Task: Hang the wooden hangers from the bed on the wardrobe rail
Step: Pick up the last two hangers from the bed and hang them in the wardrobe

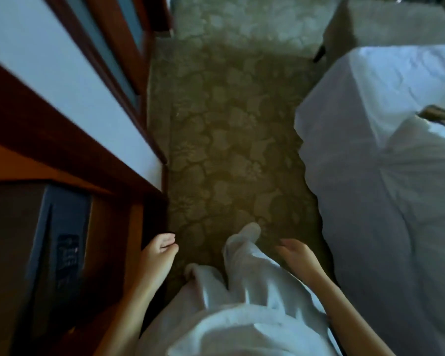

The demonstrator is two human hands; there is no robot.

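I look down at a patterned carpet between a wooden wardrobe (129,227) on my left and a white-sheeted bed (385,155) on my right. A wooden hanger (439,116) lies on the bed at the right edge of the view, only partly visible. My left hand (159,253) hangs beside the wardrobe's edge with loosely curled fingers and holds nothing. My right hand (297,255) hangs near the bed's side, fingers relaxed, empty. The wardrobe rail is out of view.
A dark safe (59,253) with a keypad sits inside the wardrobe at lower left. A glazed wooden door (118,47) stands farther along the left wall. An upholstered seat (385,19) is at the top right. My white-trousered legs (242,278) are on the carpet aisle (229,124).
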